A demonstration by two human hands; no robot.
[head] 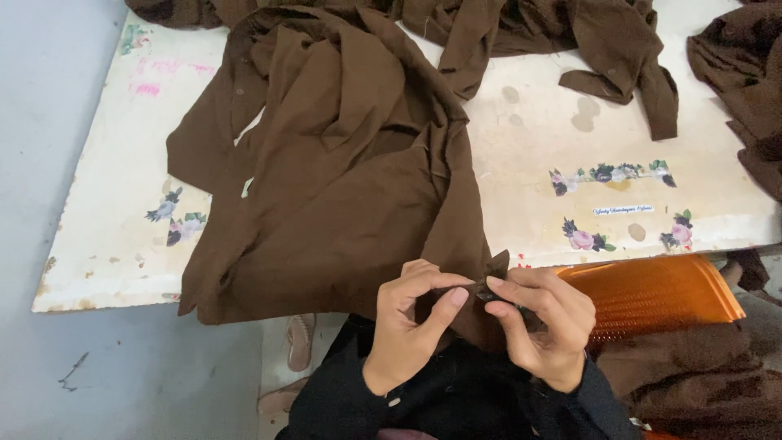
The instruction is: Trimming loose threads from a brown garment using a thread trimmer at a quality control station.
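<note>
head view: the left hand (pixel 407 322) and right hand (pixel 542 322) meet at the near edge of a brown garment (pixel 342 179), fingers closed in a pinch on one small fold of its hem, apparently to hold it taut for close work. the rest of the garment lies spread over the floral-printed white tabletop (pixel 570 147), beside an orange ribbed sheet (pixel 660 293) and more brown cloth (pixel 603 41).
</note>
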